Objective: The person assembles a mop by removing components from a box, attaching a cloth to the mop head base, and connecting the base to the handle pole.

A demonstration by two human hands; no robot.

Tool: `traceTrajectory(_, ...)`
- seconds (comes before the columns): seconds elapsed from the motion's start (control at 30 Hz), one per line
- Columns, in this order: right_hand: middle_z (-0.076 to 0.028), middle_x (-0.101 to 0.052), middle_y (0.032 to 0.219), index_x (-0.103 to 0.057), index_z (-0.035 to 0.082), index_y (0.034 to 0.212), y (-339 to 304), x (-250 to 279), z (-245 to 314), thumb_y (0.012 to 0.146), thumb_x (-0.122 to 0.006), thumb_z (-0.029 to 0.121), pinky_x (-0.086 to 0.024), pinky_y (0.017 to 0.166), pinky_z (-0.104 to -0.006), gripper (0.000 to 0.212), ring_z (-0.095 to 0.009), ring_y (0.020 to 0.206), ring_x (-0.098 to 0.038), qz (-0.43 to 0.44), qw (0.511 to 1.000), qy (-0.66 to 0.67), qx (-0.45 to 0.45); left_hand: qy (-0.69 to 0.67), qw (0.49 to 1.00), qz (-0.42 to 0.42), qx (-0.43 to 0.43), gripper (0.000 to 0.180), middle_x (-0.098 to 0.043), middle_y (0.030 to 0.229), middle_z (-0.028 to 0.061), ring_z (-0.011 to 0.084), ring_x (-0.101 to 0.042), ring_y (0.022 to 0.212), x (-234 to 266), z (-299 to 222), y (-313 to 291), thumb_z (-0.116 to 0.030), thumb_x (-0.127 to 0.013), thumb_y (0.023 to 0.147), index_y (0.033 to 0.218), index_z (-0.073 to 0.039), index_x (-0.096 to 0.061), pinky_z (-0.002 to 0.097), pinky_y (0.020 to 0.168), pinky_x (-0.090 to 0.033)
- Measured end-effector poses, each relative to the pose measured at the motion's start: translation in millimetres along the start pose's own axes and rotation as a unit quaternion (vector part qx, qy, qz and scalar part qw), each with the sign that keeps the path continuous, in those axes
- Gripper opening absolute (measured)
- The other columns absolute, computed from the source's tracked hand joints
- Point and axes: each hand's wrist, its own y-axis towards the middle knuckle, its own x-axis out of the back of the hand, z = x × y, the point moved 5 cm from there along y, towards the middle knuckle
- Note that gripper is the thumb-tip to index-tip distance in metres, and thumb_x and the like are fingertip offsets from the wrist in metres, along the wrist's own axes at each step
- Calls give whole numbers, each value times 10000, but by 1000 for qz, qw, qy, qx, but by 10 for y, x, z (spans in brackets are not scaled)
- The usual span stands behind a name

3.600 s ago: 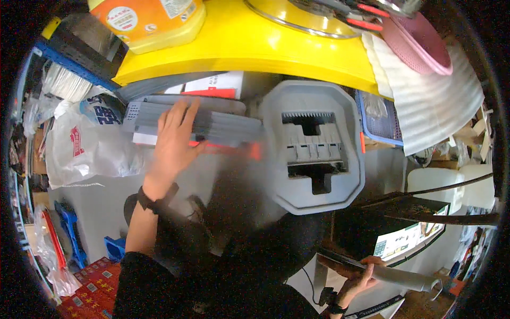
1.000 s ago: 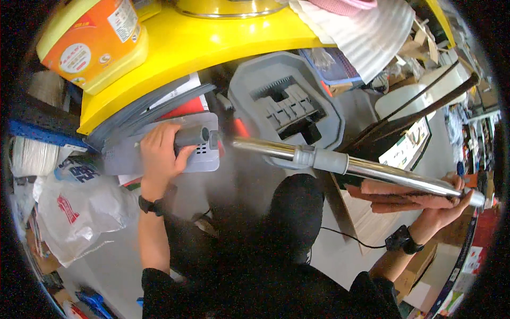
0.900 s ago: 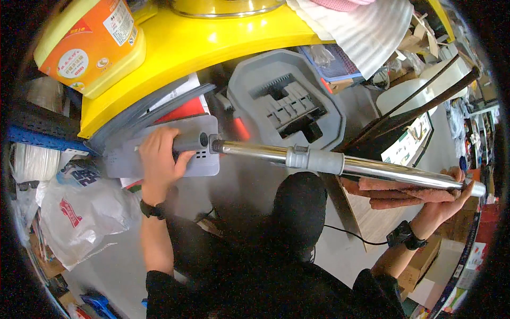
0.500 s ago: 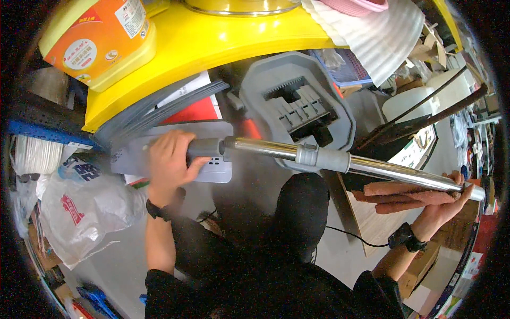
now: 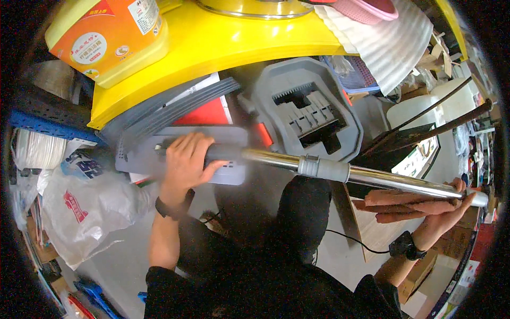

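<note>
A flat mop's shiny telescopic pole lies nearly level across my front, with a grey collar midway. My left hand is wrapped around its grey left end, the thumb lying apart along the lower side. Behind that hand is the mop's flat grey plate; the hand hides the joint between them. Near the pole's right tip, my right hand is closed around the pole together with a folded brown cloth that hangs just below it.
A grey mop bucket stands beyond the pole. A yellow shelf carries an orange-labelled jug and a pink basket. At left lies a white plastic bag; at right, a wooden board and dark rods.
The whole view has shifted slightly, so most things sit further right and lower. My left hand and the grey end have moved a little right in the picture. Both grips stay closed.
</note>
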Motion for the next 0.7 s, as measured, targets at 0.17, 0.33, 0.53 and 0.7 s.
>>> traceTrajectory(0.17,-108,-607,1096,-537,-23,1183,-89,86,-159,989,-518,267,-448,949,-334,350,-188,1068,-578,-195,979,-54,1,-12,1000,-1,9,490,-627,833,134,321,-611,737,20,-8,21,-493,-714,755,888,-40,-583,405,656,-485)
traceTrajectory(0.33,-122,-589,1158,-484,-47,1305,-274,125,-205,989,-485,191,-481,873,-293,396,-180,1045,-582,-3,998,-20,-55,-18,1000,4,14,493,-619,817,128,308,-609,731,36,-1,21,-497,-712,755,887,-41,-582,390,647,-480)
traceTrajectory(0.53,-63,-612,1030,-588,11,1210,-428,518,-360,950,-591,425,-489,777,-293,489,-157,858,-587,-236,951,-199,-27,-26,1000,-7,-13,505,-602,785,117,298,-599,701,106,-80,-40,-492,-728,740,897,-36,-581,389,640,-482)
traceTrajectory(0.7,-67,-603,1203,-463,-14,1339,-484,213,-513,1003,-494,376,-431,546,-134,516,-13,837,-549,-65,986,-128,-80,-31,999,2,-15,502,-620,799,119,300,-609,711,158,-127,-31,-475,-748,724,908,-37,-588,393,649,-488)
